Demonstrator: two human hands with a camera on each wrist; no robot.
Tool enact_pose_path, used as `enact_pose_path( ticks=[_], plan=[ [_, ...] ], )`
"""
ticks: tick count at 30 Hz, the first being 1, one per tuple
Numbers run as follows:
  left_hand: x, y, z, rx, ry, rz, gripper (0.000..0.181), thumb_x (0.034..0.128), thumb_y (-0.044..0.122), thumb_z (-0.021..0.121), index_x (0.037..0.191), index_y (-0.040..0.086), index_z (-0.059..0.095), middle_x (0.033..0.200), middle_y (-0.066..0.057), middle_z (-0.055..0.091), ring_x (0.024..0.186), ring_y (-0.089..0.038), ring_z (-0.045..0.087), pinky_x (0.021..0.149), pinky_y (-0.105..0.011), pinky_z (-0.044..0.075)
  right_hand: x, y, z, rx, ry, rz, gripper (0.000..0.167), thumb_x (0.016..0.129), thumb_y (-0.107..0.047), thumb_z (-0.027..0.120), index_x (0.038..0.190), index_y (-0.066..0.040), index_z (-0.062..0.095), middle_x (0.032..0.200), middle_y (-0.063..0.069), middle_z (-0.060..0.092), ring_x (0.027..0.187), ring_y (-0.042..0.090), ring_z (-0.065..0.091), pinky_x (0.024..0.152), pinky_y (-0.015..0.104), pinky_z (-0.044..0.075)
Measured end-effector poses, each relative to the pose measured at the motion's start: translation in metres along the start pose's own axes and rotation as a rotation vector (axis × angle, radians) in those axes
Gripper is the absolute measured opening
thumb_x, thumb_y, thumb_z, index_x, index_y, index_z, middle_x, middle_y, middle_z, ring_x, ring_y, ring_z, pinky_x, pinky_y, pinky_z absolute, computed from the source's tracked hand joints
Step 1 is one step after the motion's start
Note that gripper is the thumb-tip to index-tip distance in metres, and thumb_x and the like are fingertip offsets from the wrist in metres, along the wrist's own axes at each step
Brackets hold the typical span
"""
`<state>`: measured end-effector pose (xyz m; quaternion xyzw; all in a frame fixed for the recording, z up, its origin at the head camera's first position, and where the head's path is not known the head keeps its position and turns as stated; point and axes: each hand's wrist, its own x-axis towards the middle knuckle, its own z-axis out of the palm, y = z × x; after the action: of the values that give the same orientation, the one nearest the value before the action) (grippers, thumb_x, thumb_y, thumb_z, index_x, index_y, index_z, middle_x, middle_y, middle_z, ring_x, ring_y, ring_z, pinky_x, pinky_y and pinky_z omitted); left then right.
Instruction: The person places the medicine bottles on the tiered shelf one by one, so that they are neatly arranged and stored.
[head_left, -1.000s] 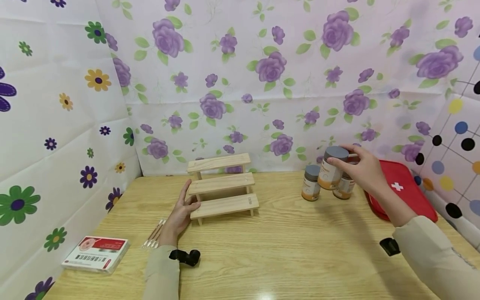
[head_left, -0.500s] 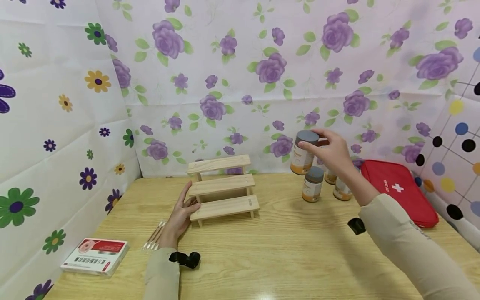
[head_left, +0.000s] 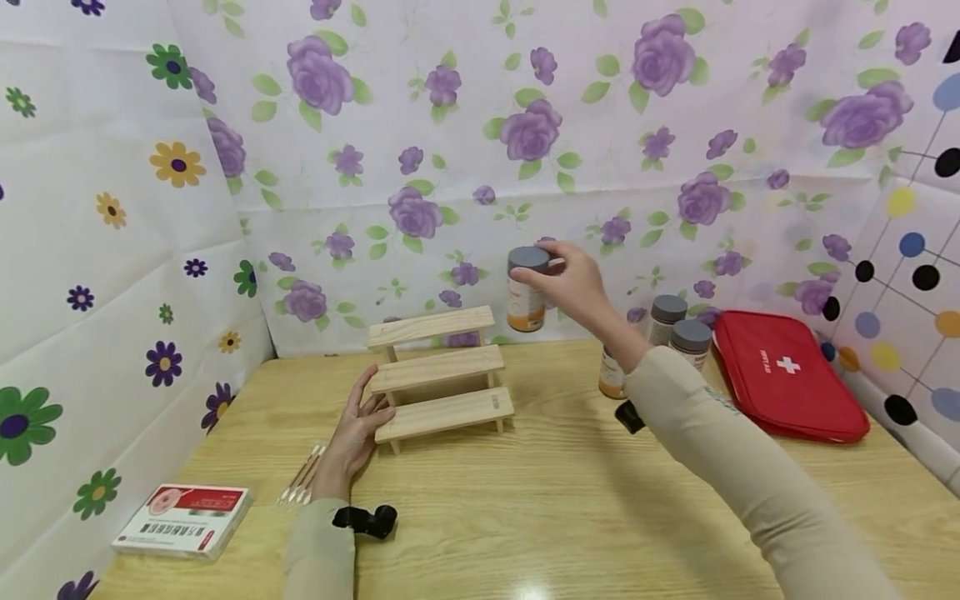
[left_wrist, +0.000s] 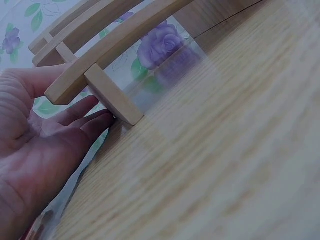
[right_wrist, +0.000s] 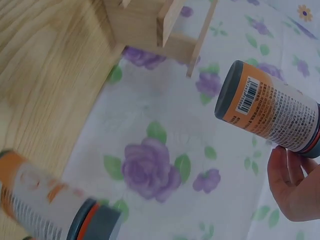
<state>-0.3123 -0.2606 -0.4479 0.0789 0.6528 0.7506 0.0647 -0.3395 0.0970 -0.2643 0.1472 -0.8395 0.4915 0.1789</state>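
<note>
My right hand (head_left: 576,282) grips a supplement bottle (head_left: 527,302) by its grey lid, with the bottle upright in the air. It hangs right of the top step of a three-tier wooden stand (head_left: 438,367). The right wrist view shows this bottle (right_wrist: 275,112) with its barcode label and dark base, beside my fingers (right_wrist: 287,175). My left hand (head_left: 352,437) holds the stand's left end. In the left wrist view the thumb lies against the end of the lowest step (left_wrist: 120,45), while fingertips (left_wrist: 102,117) reach its leg.
Several similar bottles (head_left: 667,321) stand at the right, partly hidden by my right forearm. A red first aid pouch (head_left: 787,375) lies beyond them. Cotton swabs (head_left: 303,475) and a white-red box (head_left: 183,521) lie at the left. Flowered cloth (head_left: 480,150) hangs behind the table.
My right hand has carried the bottle left and slightly up, from the group of bottles to near the stand. My left hand stays at the stand.
</note>
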Motion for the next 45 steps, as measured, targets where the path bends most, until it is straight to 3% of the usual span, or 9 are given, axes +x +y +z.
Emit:
enact_pose_path(
  ticks=[7,10,15,22,30,40,45],
  plan=[
    [-0.002,0.007,-0.007,-0.002,-0.013,0.007,0.083,0.0962,-0.005,0.049,0.157,0.035,0.009,0.163,-0.023,0.004,0.151,-0.039,0.001,0.105,-0.078,-0.011,0.021,-0.026,0.049,0.067,-0.036,0.001,0.067,0.085,-0.043,0.074,0.139,-0.011,0.053,0.128,0.010,0.060,0.105,0.025,0.063,0.087,0.040,0.054],
    [-0.002,0.010,-0.008,0.000,-0.005,0.006,0.083,0.0961,-0.006,0.049,0.156,0.035,0.009,0.162,-0.022,0.008,0.150,-0.038,0.006,0.106,-0.077,-0.009,0.028,-0.039,0.068,0.071,-0.054,-0.013,0.066,0.085,-0.044,0.074,0.139,-0.011,0.053,0.130,0.009,0.059,0.106,0.024,0.063,0.088,0.039,0.054],
    [0.000,0.012,-0.007,-0.021,0.005,0.022,0.082,0.0956,-0.007,0.049,0.156,0.035,0.013,0.157,-0.021,0.016,0.144,-0.035,0.015,0.112,-0.071,-0.001,0.040,-0.055,0.100,0.050,-0.072,-0.028,0.067,0.085,-0.043,0.073,0.140,-0.011,0.053,0.132,0.010,0.058,0.110,0.023,0.063,0.090,0.037,0.054],
    [0.001,0.006,-0.001,-0.036,-0.013,0.018,0.081,0.0960,-0.008,0.047,0.157,0.031,0.009,0.162,-0.024,0.008,0.149,-0.039,0.006,0.107,-0.076,-0.010,0.046,-0.062,0.136,-0.017,-0.118,-0.034,0.071,0.084,-0.045,0.074,0.142,-0.009,0.052,0.131,0.011,0.059,0.111,0.022,0.064,0.089,0.032,0.055],
    [0.002,-0.002,0.007,-0.059,-0.002,0.036,0.083,0.0943,-0.009,0.049,0.157,0.030,0.011,0.161,-0.024,0.012,0.150,-0.037,0.008,0.113,-0.072,-0.003,0.046,-0.059,0.161,-0.098,-0.129,0.007,0.071,0.084,-0.048,0.073,0.142,-0.015,0.052,0.130,0.008,0.060,0.111,0.021,0.062,0.090,0.033,0.053],
    [0.000,-0.004,0.005,-0.044,0.007,0.010,0.083,0.0944,-0.008,0.050,0.157,0.031,0.011,0.159,-0.022,0.019,0.148,-0.038,0.014,0.112,-0.072,-0.001,0.044,-0.055,0.175,-0.120,-0.092,0.021,0.070,0.085,-0.050,0.070,0.143,-0.017,0.050,0.131,0.010,0.058,0.110,0.024,0.062,0.087,0.036,0.054],
    [0.000,-0.001,0.001,-0.016,0.012,0.018,0.083,0.0951,-0.006,0.051,0.157,0.029,0.009,0.160,-0.022,0.018,0.150,-0.037,0.010,0.111,-0.074,-0.002,0.044,-0.059,0.180,-0.156,-0.107,0.035,0.072,0.086,-0.053,0.068,0.146,-0.020,0.046,0.137,0.008,0.055,0.113,0.025,0.061,0.086,0.038,0.052]
  ],
)
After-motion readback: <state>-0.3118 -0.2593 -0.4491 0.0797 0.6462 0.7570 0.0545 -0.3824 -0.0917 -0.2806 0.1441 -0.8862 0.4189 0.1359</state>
